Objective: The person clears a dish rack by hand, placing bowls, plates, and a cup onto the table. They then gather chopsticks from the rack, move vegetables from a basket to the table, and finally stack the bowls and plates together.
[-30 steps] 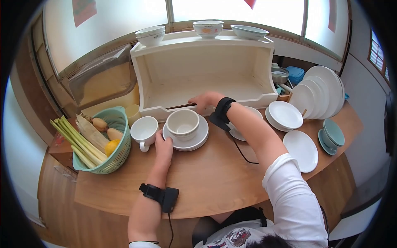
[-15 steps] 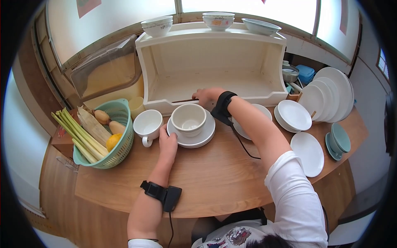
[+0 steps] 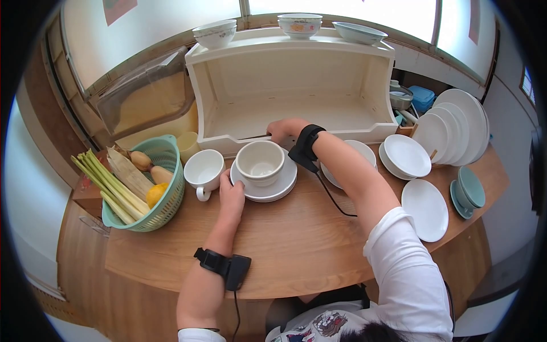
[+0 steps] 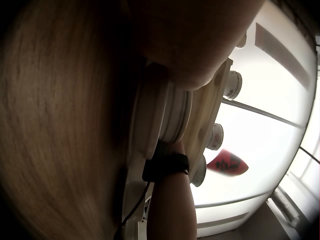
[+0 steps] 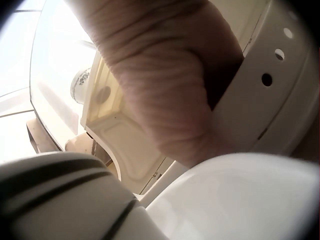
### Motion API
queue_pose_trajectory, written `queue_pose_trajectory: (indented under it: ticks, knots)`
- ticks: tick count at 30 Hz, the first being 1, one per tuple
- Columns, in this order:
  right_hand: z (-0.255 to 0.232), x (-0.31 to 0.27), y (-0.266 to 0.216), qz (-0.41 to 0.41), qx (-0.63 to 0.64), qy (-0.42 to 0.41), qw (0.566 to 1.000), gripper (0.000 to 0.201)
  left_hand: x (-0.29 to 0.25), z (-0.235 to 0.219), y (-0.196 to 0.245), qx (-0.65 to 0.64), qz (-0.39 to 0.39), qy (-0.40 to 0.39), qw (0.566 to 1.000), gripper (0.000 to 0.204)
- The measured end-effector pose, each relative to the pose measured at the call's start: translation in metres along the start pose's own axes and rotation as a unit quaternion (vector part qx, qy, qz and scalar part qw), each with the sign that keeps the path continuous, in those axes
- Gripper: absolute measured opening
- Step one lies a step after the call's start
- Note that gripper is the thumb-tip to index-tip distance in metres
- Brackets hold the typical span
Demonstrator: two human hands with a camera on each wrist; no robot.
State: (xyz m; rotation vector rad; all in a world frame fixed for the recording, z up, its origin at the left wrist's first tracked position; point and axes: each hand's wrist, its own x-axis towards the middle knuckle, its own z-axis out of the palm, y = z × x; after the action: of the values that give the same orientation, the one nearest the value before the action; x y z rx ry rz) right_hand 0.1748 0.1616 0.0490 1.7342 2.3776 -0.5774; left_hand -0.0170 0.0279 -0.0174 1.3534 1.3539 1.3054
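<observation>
Probably stiff, smooth and easily chipped

The left hand [image 3: 231, 198] pinches the left rim of the stacked plates [image 3: 284, 183], which lie on the table [image 3: 313, 245] with a bowl [image 3: 260, 162] on top. Together they should feel fairly heavy; opposite rims look the safest hold, since the bowl could slide. The right hand [image 3: 285, 131] reaches over the front lip [image 3: 342, 134] of the cabinet [image 3: 296, 85], its fingertips hidden, so their grip cannot be told. A mug [image 3: 203, 169] crowds the plates' left side.

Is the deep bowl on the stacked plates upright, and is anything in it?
Upright and empty: in the head view, the bowl stands mouth-up on the stacked plates, its bare inner bottom showing.
</observation>
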Motion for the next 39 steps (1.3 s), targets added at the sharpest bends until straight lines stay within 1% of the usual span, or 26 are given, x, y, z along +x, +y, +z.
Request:
queue_pose_trajectory:
  ticks: [2, 4, 8, 10, 14, 16, 20, 22, 23, 25, 29, 31, 32, 34, 38, 39]
  knots:
    - [0.0, 0.002, -0.002, 0.007, -0.021, -0.002, 1.0, 0.056, -0.002, 0.001, 0.001, -0.007, 0.003, 0.005, 1.0, 0.044]
    - [0.001, 0.0, 0.0, 0.013, -0.007, 0.013, 1.0, 0.055, 0.0, 0.001, -0.002, -0.005, 0.002, 0.004, 1.0, 0.044]
    - [-0.001, 0.0, -0.001, 0.006, 0.005, -0.002, 1.0, 0.055, 0.0, 0.001, 0.0, -0.008, -0.004, 0.003, 1.0, 0.044]
    - [-0.003, 0.0, -0.002, 0.023, 0.009, -0.024, 0.999, 0.054, -0.001, 0.002, 0.001, -0.002, -0.006, 0.006, 1.0, 0.044]
    - [-0.004, 0.003, -0.002, 0.04, -0.006, -0.009, 0.999, 0.054, -0.001, 0.002, 0.003, 0.011, -0.008, 0.007, 1.0, 0.044]
    - [-0.005, 0.005, -0.002, 0.03, -0.033, -0.021, 0.999, 0.056, 0.001, 0.001, -0.002, 0.009, -0.005, 0.009, 1.0, 0.043]
    - [-0.005, 0.008, 0.004, 0.018, -0.025, -0.018, 0.999, 0.063, 0.003, 0.002, -0.005, 0.007, 0.002, 0.01, 1.0, 0.042]
    - [-0.004, 0.011, 0.006, -0.022, -0.012, -0.028, 0.999, 0.064, 0.0, 0.002, -0.001, 0.008, 0.001, 0.007, 1.0, 0.043]
    - [-0.006, 0.01, 0.008, -0.023, -0.011, -0.029, 0.999, 0.064, -0.001, 0.001, 0.001, 0.008, 0.001, 0.003, 1.0, 0.044]
    - [-0.011, 0.011, 0.014, -0.031, 0.038, -0.093, 0.994, 0.064, 0.001, 0.001, -0.003, 0.014, 0.001, 0.003, 1.0, 0.044]
    - [-0.013, 0.013, 0.019, -0.032, 0.046, -0.068, 0.996, 0.064, 0.001, 0.002, -0.001, 0.01, -0.002, 0.007, 1.0, 0.044]
    - [-0.016, 0.011, 0.017, -0.03, 0.095, -0.134, 0.986, 0.064, 0.001, 0.002, -0.002, 0.007, 0.002, 0.009, 1.0, 0.044]
    - [-0.017, 0.007, 0.016, -0.031, 0.094, -0.134, 0.986, 0.064, 0.001, 0.002, -0.003, 0.005, 0.006, 0.011, 1.0, 0.044]
    - [-0.017, -0.002, 0.016, -0.081, 0.137, -0.107, 0.981, 0.065, 0.002, 0.001, -0.002, 0.005, 0.006, 0.01, 1.0, 0.044]
    - [-0.012, -0.005, 0.017, -0.083, 0.143, -0.088, 0.982, 0.064, -0.001, 0.001, 0.002, 0.007, -0.003, 0.003, 1.0, 0.043]
    - [-0.008, 0.0, 0.021, -0.094, 0.155, -0.059, 0.982, 0.061, 0.0, 0.002, 0.002, 0.007, -0.002, 0.003, 1.0, 0.043]
